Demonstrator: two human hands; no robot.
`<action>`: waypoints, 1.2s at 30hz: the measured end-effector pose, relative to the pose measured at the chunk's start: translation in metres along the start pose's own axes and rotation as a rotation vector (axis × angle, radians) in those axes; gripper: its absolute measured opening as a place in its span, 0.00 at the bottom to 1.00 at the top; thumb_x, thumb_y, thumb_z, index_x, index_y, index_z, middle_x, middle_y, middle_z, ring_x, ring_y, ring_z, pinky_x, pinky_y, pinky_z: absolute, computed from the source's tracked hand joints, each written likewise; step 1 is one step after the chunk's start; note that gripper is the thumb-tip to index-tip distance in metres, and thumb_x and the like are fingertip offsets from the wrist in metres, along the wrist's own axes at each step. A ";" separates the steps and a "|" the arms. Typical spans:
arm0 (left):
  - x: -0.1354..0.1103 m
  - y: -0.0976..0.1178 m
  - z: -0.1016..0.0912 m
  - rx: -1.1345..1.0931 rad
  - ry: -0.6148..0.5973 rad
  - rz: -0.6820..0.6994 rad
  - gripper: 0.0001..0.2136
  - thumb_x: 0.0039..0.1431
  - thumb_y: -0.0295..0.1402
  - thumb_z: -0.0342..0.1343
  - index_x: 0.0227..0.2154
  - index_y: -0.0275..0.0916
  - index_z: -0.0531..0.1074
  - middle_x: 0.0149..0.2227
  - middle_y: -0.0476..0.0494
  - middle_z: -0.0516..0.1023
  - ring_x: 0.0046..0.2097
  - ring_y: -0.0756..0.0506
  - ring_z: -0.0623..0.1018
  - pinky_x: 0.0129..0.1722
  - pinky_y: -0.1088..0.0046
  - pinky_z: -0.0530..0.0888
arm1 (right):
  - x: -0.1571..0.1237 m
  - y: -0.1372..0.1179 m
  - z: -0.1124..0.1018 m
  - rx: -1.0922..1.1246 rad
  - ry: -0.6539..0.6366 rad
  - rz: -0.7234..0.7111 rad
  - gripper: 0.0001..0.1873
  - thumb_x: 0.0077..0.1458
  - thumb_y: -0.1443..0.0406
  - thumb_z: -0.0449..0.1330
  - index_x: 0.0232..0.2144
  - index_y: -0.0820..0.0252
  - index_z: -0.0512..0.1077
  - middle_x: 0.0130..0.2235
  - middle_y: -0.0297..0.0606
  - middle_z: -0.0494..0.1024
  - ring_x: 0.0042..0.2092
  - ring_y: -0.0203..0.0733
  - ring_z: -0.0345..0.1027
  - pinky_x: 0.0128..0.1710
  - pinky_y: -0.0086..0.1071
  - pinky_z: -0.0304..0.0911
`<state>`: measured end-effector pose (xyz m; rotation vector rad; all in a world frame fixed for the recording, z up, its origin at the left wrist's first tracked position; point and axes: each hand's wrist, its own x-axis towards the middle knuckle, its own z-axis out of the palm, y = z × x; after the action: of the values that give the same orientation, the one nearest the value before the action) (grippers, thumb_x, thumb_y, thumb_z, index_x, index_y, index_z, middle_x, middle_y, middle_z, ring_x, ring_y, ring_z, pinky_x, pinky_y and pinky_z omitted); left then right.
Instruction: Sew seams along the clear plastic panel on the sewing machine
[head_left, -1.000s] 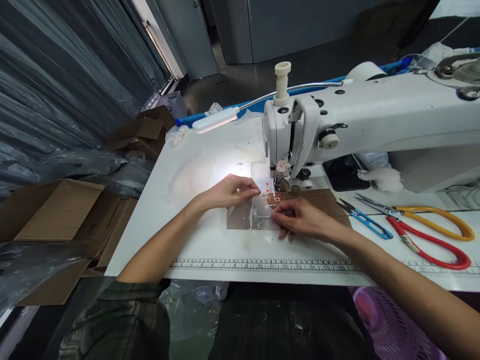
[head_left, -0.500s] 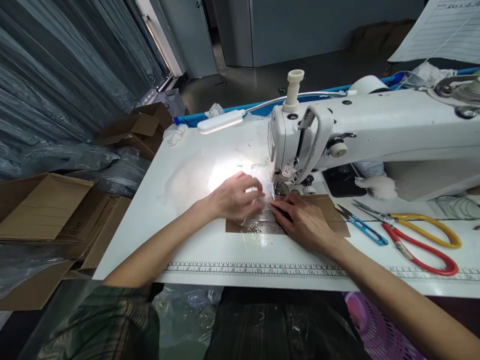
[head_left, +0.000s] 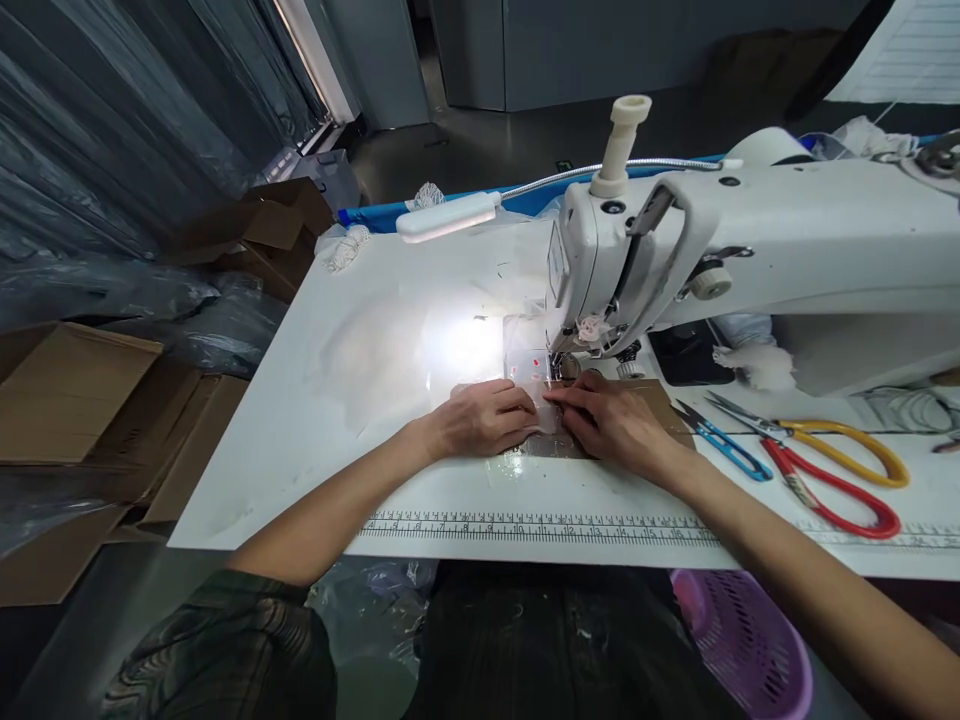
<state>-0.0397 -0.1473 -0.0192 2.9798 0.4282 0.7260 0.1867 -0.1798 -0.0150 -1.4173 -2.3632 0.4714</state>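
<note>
A piece of sheer white fabric (head_left: 527, 345) with small red marks lies beside the presser foot (head_left: 556, 368) of a white sewing machine (head_left: 810, 240). My left hand (head_left: 486, 418) is closed on the fabric's near left part, fingers curled together. Just right of it, my right hand (head_left: 611, 425) pinches the fabric's right edge in front of the foot, its fingertips partly hiding the cloth. Beneath both hands, a brown sheet (head_left: 654, 402) is stuck flat on the table, with clear, shiny tape (head_left: 516, 462) at its front.
Blue thread snips (head_left: 727, 445), yellow-handled scissors (head_left: 847, 440) and a red-handled tool (head_left: 832, 495) lie right of my right hand. A lamp (head_left: 450, 217) lights the white table (head_left: 300, 440). A printed ruler (head_left: 540, 528) runs along the front edge. Cardboard boxes (head_left: 82, 400) stand left.
My left hand has come down from its raised position onto the fabric, fingers now curled. The red-marked part of the fabric shows beyond it. My right hand stays near the presser foot.
</note>
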 end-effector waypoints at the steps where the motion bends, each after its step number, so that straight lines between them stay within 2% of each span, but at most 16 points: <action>1: 0.000 0.000 0.000 -0.052 0.022 -0.039 0.06 0.63 0.29 0.51 0.35 0.35 0.72 0.37 0.41 0.78 0.36 0.49 0.76 0.37 0.70 0.76 | -0.001 0.002 0.000 0.066 0.031 -0.001 0.18 0.58 0.67 0.50 0.47 0.58 0.75 0.42 0.46 0.76 0.40 0.46 0.71 0.41 0.39 0.66; 4: -0.001 0.000 0.001 -0.191 0.069 -0.172 0.07 0.64 0.30 0.51 0.36 0.34 0.73 0.37 0.41 0.78 0.38 0.49 0.77 0.37 0.71 0.77 | -0.005 0.008 -0.003 0.257 0.098 -0.013 0.16 0.56 0.68 0.52 0.42 0.57 0.77 0.38 0.42 0.78 0.37 0.42 0.72 0.41 0.38 0.67; 6: -0.001 0.000 0.002 -0.244 0.087 -0.236 0.07 0.64 0.30 0.50 0.36 0.34 0.73 0.36 0.41 0.78 0.38 0.49 0.77 0.37 0.72 0.76 | -0.009 0.009 -0.004 0.308 0.077 -0.063 0.15 0.56 0.68 0.52 0.40 0.57 0.77 0.38 0.40 0.78 0.38 0.41 0.72 0.42 0.37 0.67; 8: -0.001 0.001 0.002 -0.241 0.089 -0.256 0.07 0.64 0.29 0.49 0.36 0.35 0.73 0.36 0.41 0.78 0.38 0.50 0.77 0.37 0.72 0.76 | -0.013 0.008 -0.004 0.254 0.014 -0.134 0.16 0.55 0.68 0.53 0.43 0.55 0.77 0.41 0.41 0.76 0.40 0.42 0.71 0.42 0.38 0.67; 12: -0.001 0.003 0.000 -0.021 0.052 -0.162 0.07 0.63 0.31 0.51 0.32 0.37 0.73 0.36 0.44 0.78 0.34 0.49 0.76 0.32 0.70 0.72 | -0.018 0.006 -0.001 0.073 -0.082 -0.197 0.19 0.56 0.65 0.53 0.47 0.50 0.76 0.43 0.42 0.73 0.40 0.43 0.70 0.39 0.38 0.67; 16: 0.000 0.007 -0.003 0.169 0.027 -0.039 0.07 0.61 0.30 0.53 0.29 0.38 0.73 0.37 0.45 0.80 0.31 0.49 0.74 0.31 0.68 0.68 | -0.016 0.009 -0.003 0.119 -0.100 -0.188 0.18 0.55 0.66 0.54 0.45 0.50 0.77 0.43 0.40 0.73 0.41 0.41 0.70 0.41 0.36 0.66; 19: 0.000 0.010 -0.002 0.164 -0.009 -0.007 0.07 0.61 0.29 0.53 0.29 0.38 0.73 0.42 0.44 0.80 0.36 0.48 0.75 0.36 0.67 0.70 | -0.008 0.013 -0.008 0.139 -0.078 -0.202 0.20 0.56 0.66 0.52 0.49 0.50 0.74 0.45 0.40 0.73 0.43 0.41 0.69 0.43 0.35 0.65; 21: 0.000 0.010 0.000 0.148 -0.025 0.004 0.08 0.62 0.28 0.52 0.29 0.38 0.74 0.43 0.44 0.79 0.38 0.48 0.76 0.38 0.67 0.71 | -0.001 0.013 -0.011 0.030 -0.082 -0.186 0.22 0.57 0.65 0.51 0.53 0.51 0.71 0.47 0.41 0.73 0.39 0.41 0.70 0.39 0.35 0.65; 24: -0.002 0.011 0.001 0.128 -0.035 0.026 0.08 0.62 0.29 0.51 0.31 0.38 0.74 0.42 0.43 0.80 0.40 0.47 0.77 0.38 0.67 0.72 | 0.007 0.008 -0.012 -0.174 -0.157 -0.130 0.23 0.58 0.63 0.51 0.55 0.50 0.70 0.47 0.43 0.71 0.32 0.39 0.67 0.30 0.33 0.61; 26: -0.002 0.012 0.001 0.113 -0.045 0.016 0.07 0.63 0.30 0.52 0.33 0.38 0.74 0.43 0.43 0.80 0.41 0.47 0.77 0.38 0.67 0.72 | 0.009 0.005 -0.010 -0.213 -0.178 -0.108 0.22 0.58 0.62 0.50 0.54 0.49 0.70 0.46 0.43 0.71 0.30 0.38 0.66 0.28 0.32 0.59; 31: -0.001 0.014 0.001 0.077 -0.033 -0.035 0.06 0.62 0.32 0.53 0.34 0.39 0.75 0.41 0.44 0.80 0.38 0.47 0.77 0.36 0.67 0.71 | 0.004 0.012 -0.007 -0.138 -0.106 -0.112 0.22 0.59 0.63 0.49 0.54 0.50 0.70 0.46 0.43 0.72 0.34 0.39 0.68 0.33 0.32 0.61; 36: 0.000 0.012 0.003 0.076 0.016 -0.053 0.06 0.62 0.32 0.53 0.33 0.39 0.74 0.39 0.46 0.80 0.36 0.48 0.76 0.35 0.68 0.69 | 0.000 0.025 -0.008 -0.025 -0.092 -0.185 0.24 0.58 0.66 0.51 0.56 0.50 0.69 0.43 0.42 0.74 0.37 0.41 0.68 0.38 0.34 0.64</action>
<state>-0.0355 -0.1590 -0.0201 3.0221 0.5453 0.7455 0.2099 -0.1675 -0.0192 -1.1956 -2.5518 0.4672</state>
